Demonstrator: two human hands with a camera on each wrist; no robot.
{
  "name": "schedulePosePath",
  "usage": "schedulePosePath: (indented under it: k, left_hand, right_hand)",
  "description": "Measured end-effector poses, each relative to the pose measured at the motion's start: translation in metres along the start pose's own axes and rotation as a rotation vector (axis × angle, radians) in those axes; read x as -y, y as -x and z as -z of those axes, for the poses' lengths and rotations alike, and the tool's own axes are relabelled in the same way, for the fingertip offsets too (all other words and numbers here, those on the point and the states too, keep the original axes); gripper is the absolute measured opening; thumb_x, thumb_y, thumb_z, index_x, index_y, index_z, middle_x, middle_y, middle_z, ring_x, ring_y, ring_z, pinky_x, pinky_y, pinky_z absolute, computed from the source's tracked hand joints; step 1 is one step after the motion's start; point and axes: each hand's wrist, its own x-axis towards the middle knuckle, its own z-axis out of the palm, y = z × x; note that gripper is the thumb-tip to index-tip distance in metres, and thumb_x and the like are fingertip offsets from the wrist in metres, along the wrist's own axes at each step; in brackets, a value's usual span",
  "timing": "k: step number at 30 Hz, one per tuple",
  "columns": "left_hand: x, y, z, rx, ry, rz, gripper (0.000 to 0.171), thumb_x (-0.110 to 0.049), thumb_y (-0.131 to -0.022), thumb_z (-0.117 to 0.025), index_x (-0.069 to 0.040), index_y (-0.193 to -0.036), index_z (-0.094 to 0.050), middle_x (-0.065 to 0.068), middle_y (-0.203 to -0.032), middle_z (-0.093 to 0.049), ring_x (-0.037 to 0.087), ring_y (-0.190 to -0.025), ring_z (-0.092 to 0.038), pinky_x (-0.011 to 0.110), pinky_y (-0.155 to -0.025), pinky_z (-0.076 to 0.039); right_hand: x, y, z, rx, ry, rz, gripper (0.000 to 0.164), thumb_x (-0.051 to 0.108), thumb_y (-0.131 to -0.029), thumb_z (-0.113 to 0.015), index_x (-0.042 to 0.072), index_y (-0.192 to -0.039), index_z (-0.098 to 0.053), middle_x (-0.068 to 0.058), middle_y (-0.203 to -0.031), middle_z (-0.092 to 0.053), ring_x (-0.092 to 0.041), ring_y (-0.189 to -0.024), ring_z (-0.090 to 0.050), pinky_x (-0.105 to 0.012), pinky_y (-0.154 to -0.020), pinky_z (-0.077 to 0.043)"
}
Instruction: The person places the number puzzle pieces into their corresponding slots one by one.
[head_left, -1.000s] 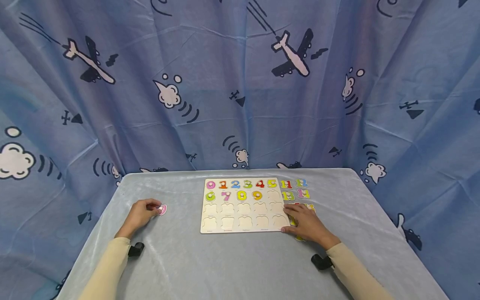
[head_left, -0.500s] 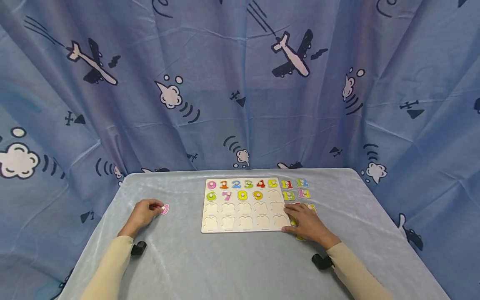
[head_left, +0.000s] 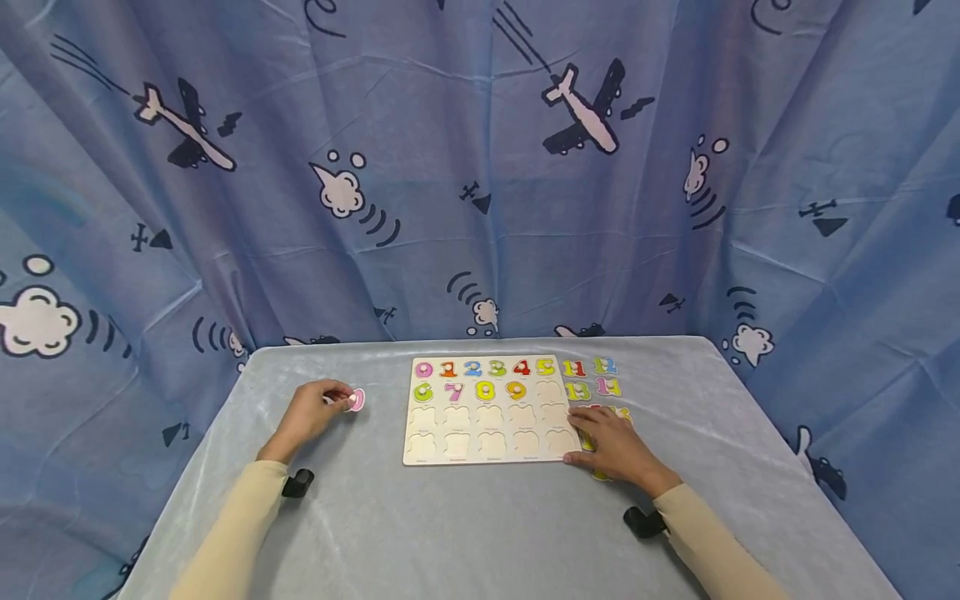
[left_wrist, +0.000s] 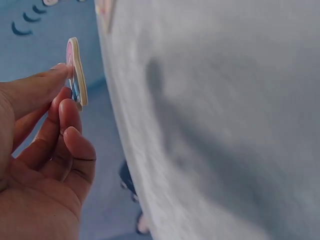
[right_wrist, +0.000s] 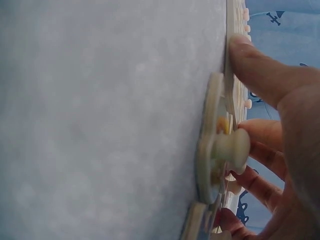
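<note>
In the head view my left hand (head_left: 309,414) is over the left part of the table, pinching a pink puzzle piece (head_left: 358,400). The left wrist view shows this thin wooden piece (left_wrist: 77,75) edge-on between thumb and fingers, raised above the cloth; its number cannot be read. A wooden number puzzle board (head_left: 468,463) lies at the middle, with pieces 0 to 9 seated in its upper rows. My right hand (head_left: 613,444) rests at the board's right edge, thumb and fingertips touching it. Loose pieces lie partly hidden under that hand.
Right of the board lie loose number pieces, among them a red 11 (head_left: 574,368), a blue 12 (head_left: 604,366), a green 13 (head_left: 578,391) and a pink 14 (head_left: 608,387). A grey cloth covers the table (head_left: 450,533). Behind it hangs a blue patterned curtain (head_left: 420,183).
My left hand has lifted the pink puzzle piece and carried it rightward, toward the board. The right hand stays at the board's edge.
</note>
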Motion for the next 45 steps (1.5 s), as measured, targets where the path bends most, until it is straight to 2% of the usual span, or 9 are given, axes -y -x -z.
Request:
schedulePosePath:
  k: [7,19,30,37,45]
  left_hand:
    - [-0.032,-0.014,-0.018,0.017,0.035,-0.049,0.011,-0.013,-0.085,-0.076,-0.008,-0.095,-0.074,0.005,-0.088,-0.071,0.015,-0.08,-0.062,0.033,-0.076,-0.049]
    - [-0.079,-0.036,-0.056,0.08,0.075,-0.051,0.011,-0.016,-0.088,-0.074,-0.012,-0.098,-0.075,0.001,-0.09,-0.071,0.014,-0.083,-0.062,0.033,-0.078,-0.049]
    - [-0.121,-0.06,-0.099,0.13,0.14,-0.169,0.007,-0.014,-0.085,-0.076,-0.011,-0.091,-0.075,-0.001,-0.083,-0.071,0.008,-0.076,-0.061,0.026,-0.074,-0.049]
    - [-0.14,-0.066,-0.121,0.171,0.175,-0.184,0.006,-0.013,-0.085,-0.076,-0.011,-0.09,-0.074,0.0,-0.082,-0.071,0.008,-0.076,-0.06,0.022,-0.068,-0.047]
    - [-0.163,-0.07,-0.142,0.195,0.191,-0.243,0.005,-0.012,-0.086,-0.075,-0.01,-0.09,-0.074,0.001,-0.082,-0.071,0.007,-0.076,-0.059,0.02,-0.071,-0.048]
  right_hand:
    - [-0.001,0.0,-0.001,0.006,-0.009,-0.01,0.077,0.055,-0.078,-0.075,0.008,-0.137,-0.058,-0.009,-0.144,-0.053,-0.037,-0.133,-0.045,-0.062,-0.105,-0.036]
    - [-0.002,0.002,-0.005,0.012,-0.012,-0.003,0.077,0.057,-0.079,-0.073,0.009,-0.137,-0.058,-0.008,-0.145,-0.052,-0.036,-0.133,-0.045,-0.062,-0.103,-0.037]
    - [-0.002,0.0,-0.003,0.016,0.003,-0.01,0.078,0.058,-0.079,-0.072,0.01,-0.138,-0.058,-0.008,-0.146,-0.052,-0.035,-0.133,-0.044,-0.061,-0.104,-0.037]
    - [-0.002,0.0,-0.003,0.007,0.005,-0.003,0.077,0.059,-0.079,-0.072,0.01,-0.137,-0.058,-0.007,-0.145,-0.053,-0.035,-0.132,-0.045,-0.06,-0.102,-0.038]
    - [0.001,0.002,0.0,-0.014,0.005,0.012,0.074,0.054,-0.079,-0.074,0.008,-0.136,-0.059,-0.009,-0.144,-0.054,-0.035,-0.131,-0.047,-0.061,-0.101,-0.039]
